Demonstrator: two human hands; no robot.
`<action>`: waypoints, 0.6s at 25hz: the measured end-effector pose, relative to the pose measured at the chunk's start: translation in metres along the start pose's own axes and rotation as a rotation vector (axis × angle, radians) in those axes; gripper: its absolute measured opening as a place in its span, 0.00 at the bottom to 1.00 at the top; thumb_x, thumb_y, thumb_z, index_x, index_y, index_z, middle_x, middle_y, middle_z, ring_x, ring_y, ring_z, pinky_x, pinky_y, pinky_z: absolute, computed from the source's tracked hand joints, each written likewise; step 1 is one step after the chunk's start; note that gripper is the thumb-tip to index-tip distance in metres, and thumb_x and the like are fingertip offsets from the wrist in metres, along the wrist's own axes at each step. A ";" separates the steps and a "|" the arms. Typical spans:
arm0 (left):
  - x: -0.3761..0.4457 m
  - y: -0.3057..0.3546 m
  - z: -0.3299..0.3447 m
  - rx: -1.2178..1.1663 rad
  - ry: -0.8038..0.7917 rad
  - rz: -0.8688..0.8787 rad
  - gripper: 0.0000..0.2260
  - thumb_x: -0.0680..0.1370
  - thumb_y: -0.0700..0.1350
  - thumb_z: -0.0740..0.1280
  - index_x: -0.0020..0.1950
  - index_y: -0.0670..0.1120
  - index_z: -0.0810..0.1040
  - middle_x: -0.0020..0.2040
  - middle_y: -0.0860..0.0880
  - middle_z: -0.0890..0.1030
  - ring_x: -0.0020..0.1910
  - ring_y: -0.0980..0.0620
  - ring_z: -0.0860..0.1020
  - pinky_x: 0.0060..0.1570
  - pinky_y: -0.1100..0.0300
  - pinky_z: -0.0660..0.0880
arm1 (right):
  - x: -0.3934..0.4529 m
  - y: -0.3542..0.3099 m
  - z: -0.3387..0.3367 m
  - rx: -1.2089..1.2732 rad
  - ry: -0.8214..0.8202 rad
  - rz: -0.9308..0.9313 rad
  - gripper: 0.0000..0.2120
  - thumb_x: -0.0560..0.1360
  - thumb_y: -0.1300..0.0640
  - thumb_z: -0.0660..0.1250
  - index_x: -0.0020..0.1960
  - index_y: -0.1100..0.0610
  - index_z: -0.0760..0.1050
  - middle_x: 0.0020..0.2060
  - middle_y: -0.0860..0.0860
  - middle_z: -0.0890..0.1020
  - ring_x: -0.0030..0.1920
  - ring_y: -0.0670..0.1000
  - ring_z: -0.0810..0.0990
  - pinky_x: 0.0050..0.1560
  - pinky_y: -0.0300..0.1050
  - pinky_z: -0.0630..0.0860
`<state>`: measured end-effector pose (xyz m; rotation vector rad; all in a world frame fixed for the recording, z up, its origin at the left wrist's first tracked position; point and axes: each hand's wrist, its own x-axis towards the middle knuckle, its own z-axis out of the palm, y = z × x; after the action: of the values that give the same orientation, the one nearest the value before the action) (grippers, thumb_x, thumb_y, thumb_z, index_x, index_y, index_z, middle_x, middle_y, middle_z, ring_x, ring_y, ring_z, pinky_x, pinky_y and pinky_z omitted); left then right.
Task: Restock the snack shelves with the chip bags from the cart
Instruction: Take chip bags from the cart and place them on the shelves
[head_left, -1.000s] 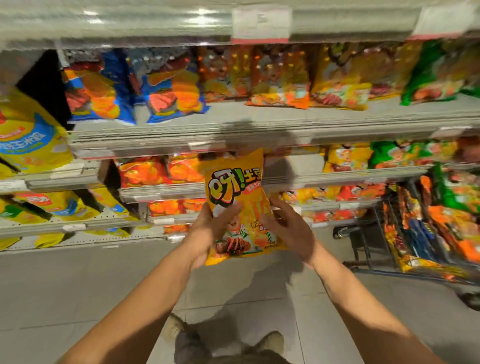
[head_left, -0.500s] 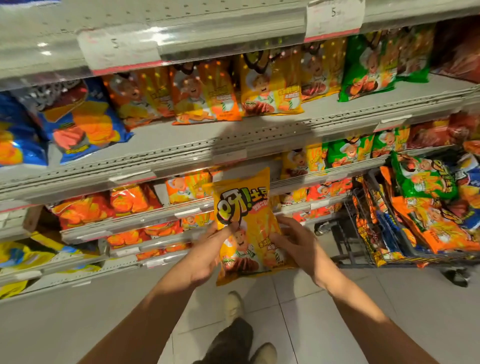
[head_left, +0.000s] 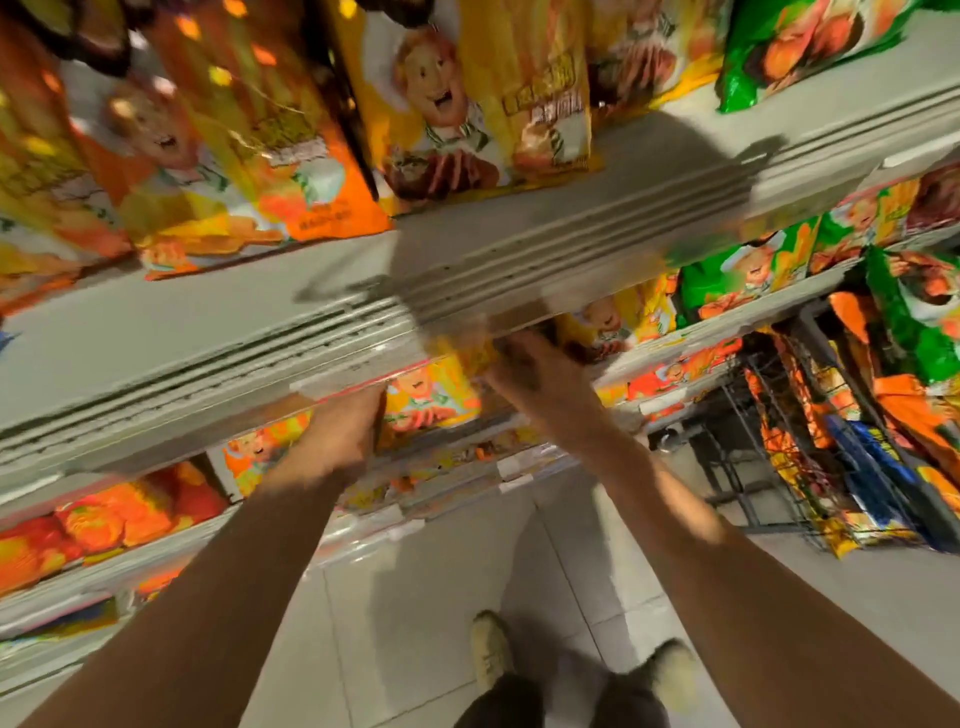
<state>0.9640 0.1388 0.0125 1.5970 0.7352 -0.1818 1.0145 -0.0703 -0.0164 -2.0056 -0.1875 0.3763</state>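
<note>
A yellow chip bag sits between my hands, pushed in under the edge of a grey shelf; its top is hidden by that shelf. My left hand grips the bag's left side. My right hand grips its right side, with the fingertips out of sight under the shelf edge. The wire cart stands at the right, holding several orange, green and blue bags. The picture is blurred by motion.
Yellow and orange bags stand on the shelf above, a green bag at its right end. Lower shelves hold orange bags at left and green ones at right. Pale tiled floor and my shoes lie below.
I have stepped close to the shelves and the view has swung in. Both hands have carried the yellow bag forward and up, from open air into the gap under the shelf edge.
</note>
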 end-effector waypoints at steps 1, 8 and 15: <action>0.008 -0.003 0.002 -0.031 -0.002 -0.003 0.09 0.83 0.45 0.65 0.59 0.47 0.83 0.54 0.51 0.84 0.48 0.54 0.81 0.48 0.72 0.73 | 0.004 0.008 0.007 -0.149 0.021 -0.044 0.21 0.78 0.49 0.69 0.68 0.58 0.76 0.53 0.57 0.85 0.54 0.58 0.84 0.56 0.54 0.78; 0.050 -0.027 -0.015 -0.058 0.069 -0.088 0.19 0.81 0.37 0.66 0.72 0.36 0.71 0.67 0.33 0.76 0.66 0.33 0.76 0.65 0.38 0.71 | 0.017 0.036 0.027 -0.429 0.028 -0.186 0.25 0.83 0.41 0.53 0.72 0.52 0.73 0.63 0.54 0.82 0.66 0.55 0.77 0.67 0.46 0.65; 0.041 -0.039 0.006 -0.066 0.173 0.137 0.17 0.83 0.48 0.65 0.70 0.43 0.74 0.55 0.46 0.86 0.52 0.48 0.86 0.47 0.48 0.84 | 0.005 0.049 0.036 -0.597 0.163 -0.286 0.17 0.80 0.45 0.61 0.50 0.58 0.80 0.45 0.56 0.82 0.49 0.59 0.78 0.59 0.56 0.67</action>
<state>0.9763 0.1465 -0.0420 1.6069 0.7541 0.0807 1.0058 -0.0605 -0.0755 -2.5348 -0.5260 -0.0392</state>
